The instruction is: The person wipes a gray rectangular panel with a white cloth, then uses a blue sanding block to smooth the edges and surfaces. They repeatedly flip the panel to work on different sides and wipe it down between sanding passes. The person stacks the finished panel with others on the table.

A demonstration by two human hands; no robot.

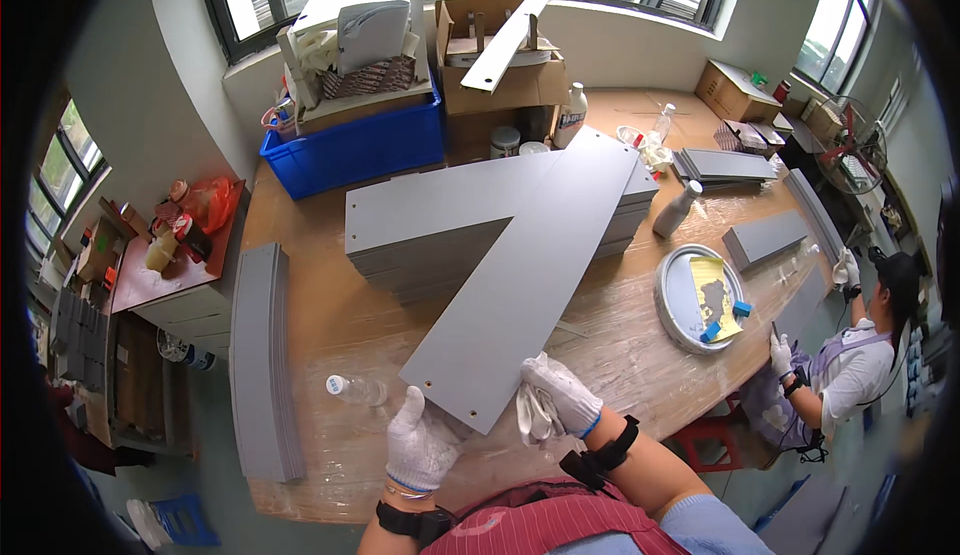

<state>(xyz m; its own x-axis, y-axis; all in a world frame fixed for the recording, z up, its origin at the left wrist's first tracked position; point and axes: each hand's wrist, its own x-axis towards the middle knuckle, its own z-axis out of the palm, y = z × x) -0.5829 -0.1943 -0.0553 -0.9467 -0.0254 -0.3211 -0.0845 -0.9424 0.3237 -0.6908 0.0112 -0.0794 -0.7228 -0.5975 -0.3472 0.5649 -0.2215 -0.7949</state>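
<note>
A long grey panel [530, 275] with small holes at its near end lies slantwise, its far end resting on a stack of similar grey panels [420, 220]. In a white knit glove, my left hand [422, 447] grips the panel's near left corner, thumb up at the edge and fingers partly hidden. My right hand [568, 395], also gloved, is closed on a crumpled white cloth [537, 417] beside the panel's near right edge. Left of the panel, a clear bottle with a white cap [345, 386] lies on the film-covered table [345, 475].
Another panel stack [262, 365] stands at the table's left edge. Right of the middle are a round tub [668, 300] with a yellow sheet and blue bits, and a grey bottle [678, 210]. A blue crate [355, 145] stands behind. A co-worker [850, 355] works at right.
</note>
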